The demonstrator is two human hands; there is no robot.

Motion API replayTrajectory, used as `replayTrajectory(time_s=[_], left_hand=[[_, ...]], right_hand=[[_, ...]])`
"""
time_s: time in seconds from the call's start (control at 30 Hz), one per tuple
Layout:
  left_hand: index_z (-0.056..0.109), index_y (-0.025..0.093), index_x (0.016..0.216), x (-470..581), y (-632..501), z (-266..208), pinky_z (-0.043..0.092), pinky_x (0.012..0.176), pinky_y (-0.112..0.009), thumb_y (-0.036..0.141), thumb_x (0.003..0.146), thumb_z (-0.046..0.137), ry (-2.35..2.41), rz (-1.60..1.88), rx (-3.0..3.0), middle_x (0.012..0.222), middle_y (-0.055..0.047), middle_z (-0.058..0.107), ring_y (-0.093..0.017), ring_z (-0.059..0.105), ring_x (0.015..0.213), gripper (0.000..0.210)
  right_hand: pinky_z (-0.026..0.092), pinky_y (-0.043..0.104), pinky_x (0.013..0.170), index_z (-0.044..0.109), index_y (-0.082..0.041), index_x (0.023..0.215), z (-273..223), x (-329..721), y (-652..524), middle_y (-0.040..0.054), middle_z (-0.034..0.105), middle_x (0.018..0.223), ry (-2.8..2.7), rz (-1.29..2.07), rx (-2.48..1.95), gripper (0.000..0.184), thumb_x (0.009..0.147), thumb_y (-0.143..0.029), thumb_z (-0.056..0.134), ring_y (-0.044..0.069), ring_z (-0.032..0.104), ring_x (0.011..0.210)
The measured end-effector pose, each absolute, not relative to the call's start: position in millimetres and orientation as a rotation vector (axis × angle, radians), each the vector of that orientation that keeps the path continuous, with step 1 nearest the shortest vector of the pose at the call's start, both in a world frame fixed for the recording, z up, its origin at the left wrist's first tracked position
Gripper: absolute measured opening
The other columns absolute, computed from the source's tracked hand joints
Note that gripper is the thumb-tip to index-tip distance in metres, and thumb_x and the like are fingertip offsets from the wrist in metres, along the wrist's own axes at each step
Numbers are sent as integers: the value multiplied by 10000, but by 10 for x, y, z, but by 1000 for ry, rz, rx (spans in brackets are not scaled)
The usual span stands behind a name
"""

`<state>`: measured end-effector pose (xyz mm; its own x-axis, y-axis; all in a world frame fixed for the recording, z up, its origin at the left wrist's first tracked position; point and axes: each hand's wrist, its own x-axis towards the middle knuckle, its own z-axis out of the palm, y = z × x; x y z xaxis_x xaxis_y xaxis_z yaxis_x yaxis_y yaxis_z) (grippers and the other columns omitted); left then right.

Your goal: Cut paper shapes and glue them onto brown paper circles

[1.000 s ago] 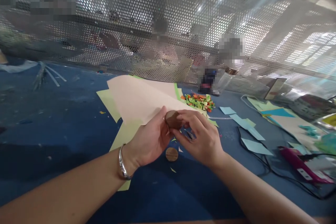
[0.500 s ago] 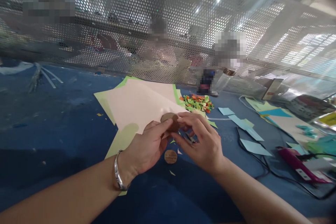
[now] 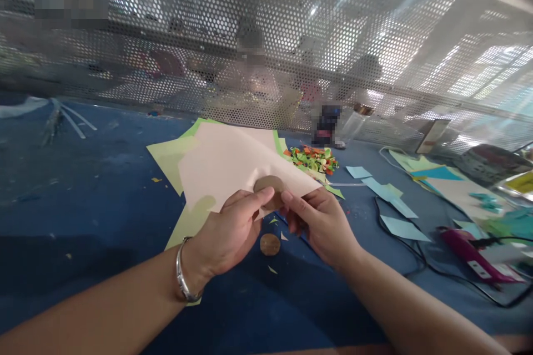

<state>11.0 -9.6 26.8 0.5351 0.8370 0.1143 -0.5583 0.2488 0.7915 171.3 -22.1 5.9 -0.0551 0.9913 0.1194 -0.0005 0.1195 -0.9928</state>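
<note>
1. We see the brown round disc lying flatter against the near edge of the pale pink sheet, where a second ago it stood tilted between the fingers.
2. Our left hand has brought its thumb down onto the disc's face; a second ago that thumb pointed up beside it.
3. Our right hand has shifted: its thumb now points left at the disc's right edge, with fingers curled below, whereas half a second ago its fingers reached over that edge.
4. We hold both hands in narrow pinches on disc and sheet, forearms angling inward.
5. The second disc stays on the blue table, just below our hands.
</note>
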Motion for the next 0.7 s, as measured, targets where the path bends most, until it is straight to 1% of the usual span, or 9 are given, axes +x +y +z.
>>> replayTrajectory(time_s=[0.07, 0.13, 0.23, 0.3, 0.4, 0.47, 0.57, 0.7], left_hand=[[682, 161, 643, 126, -94, 224, 469, 897, -331, 202, 938, 556, 427, 988, 886, 694, -41, 640, -190, 617, 830, 323], [695, 158, 663, 131, -84, 183, 467, 898, -325, 224, 927, 597, 473, 1010, 887, 742, -49, 669, -189, 619, 847, 289], [738, 152, 749, 120, -63, 144, 462, 920, -317, 266, 891, 681, 541, 1059, 846, 841, -57, 716, -186, 627, 897, 192], [755, 160, 806, 107, -51, 132, 459, 939, -318, 264, 850, 737, 632, 1080, 769, 878, -48, 731, -182, 633, 918, 115], [755, 174, 792, 93, -42, 131, 480, 895, -328, 251, 801, 779, 739, 1097, 719, 832, -36, 732, -193, 643, 898, 81], [744, 185, 765, 87, -43, 140, 495, 857, -337, 239, 767, 803, 782, 1130, 701, 803, -28, 728, -202, 647, 882, 80], [734, 188, 755, 80, -49, 161, 518, 864, -371, 215, 733, 826, 829, 1168, 648, 813, -33, 732, -222, 655, 918, 98], [749, 168, 786, 68, -52, 172, 533, 875, -378, 212, 730, 830, 866, 1166, 609, 883, -65, 747, -249, 662, 984, 108]], right_hand=[[377, 205, 405, 676, -153, 726, 28, 1713, -213, -3, 623, 593, -1252, 1186, -1058, 349, 832, -480, 738, 78, 480, 419], [365, 200, 396, 675, -151, 704, 16, 1716, -202, -6, 615, 593, -1236, 1173, -1053, 345, 820, -467, 754, 70, 472, 413], [355, 202, 391, 670, -153, 696, 18, 1722, -176, -3, 618, 595, -1249, 1127, -1089, 356, 812, -479, 755, 71, 475, 412], [356, 207, 395, 668, -156, 694, 26, 1728, -158, -3, 615, 567, -1277, 1094, -1140, 374, 816, -501, 741, 78, 475, 408], [349, 206, 391, 656, -155, 634, 55, 1750, -147, -16, 561, 458, -1347, 1060, -1240, 420, 824, -524, 720, 84, 463, 381], [339, 201, 382, 648, -157, 603, 90, 1775, -159, -21, 558, 445, -1416, 1004, -1304, 421, 814, -511, 734, 78, 458, 367], [348, 202, 384, 678, -162, 648, 149, 1806, -205, -23, 601, 512, -1556, 802, -1377, 364, 825, -475, 736, 75, 476, 375], [409, 220, 468, 682, -186, 674, 167, 1806, -277, -30, 584, 536, -1727, 325, -1352, 288, 895, -371, 680, 91, 514, 459]])
